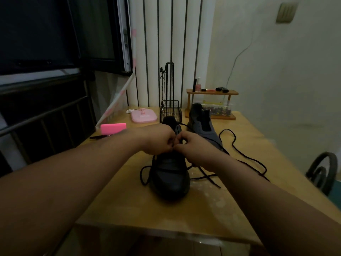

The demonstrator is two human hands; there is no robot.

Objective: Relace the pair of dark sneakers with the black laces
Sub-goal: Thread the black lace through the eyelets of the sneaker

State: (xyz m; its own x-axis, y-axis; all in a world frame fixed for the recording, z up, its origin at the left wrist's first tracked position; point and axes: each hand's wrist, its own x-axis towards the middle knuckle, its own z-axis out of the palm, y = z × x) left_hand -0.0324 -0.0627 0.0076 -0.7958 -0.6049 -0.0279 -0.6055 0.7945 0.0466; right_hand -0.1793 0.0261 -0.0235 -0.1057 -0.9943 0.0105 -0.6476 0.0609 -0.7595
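A dark sneaker [170, 177] stands on the wooden table [129, 209], toe toward me. Over its eyelet area my left hand [158, 140] and my right hand [196, 148] meet, both with curled fingers pinching the black lace [204, 175] that runs through the shoe. The lace's loose ends trail off either side of the shoe. The second dark sneaker [202, 124] lies unlaced behind and to the right. Another black lace [245, 154] snakes over the table beside it.
A black wire basket [170, 110] with a tall stand sits behind the shoes. A pink case [144, 116] and a pink box [113, 128] lie at the back left. A wooden shelf [212, 93] with small bottles stands at the back right. A dark chair back [323, 172] is at the right.
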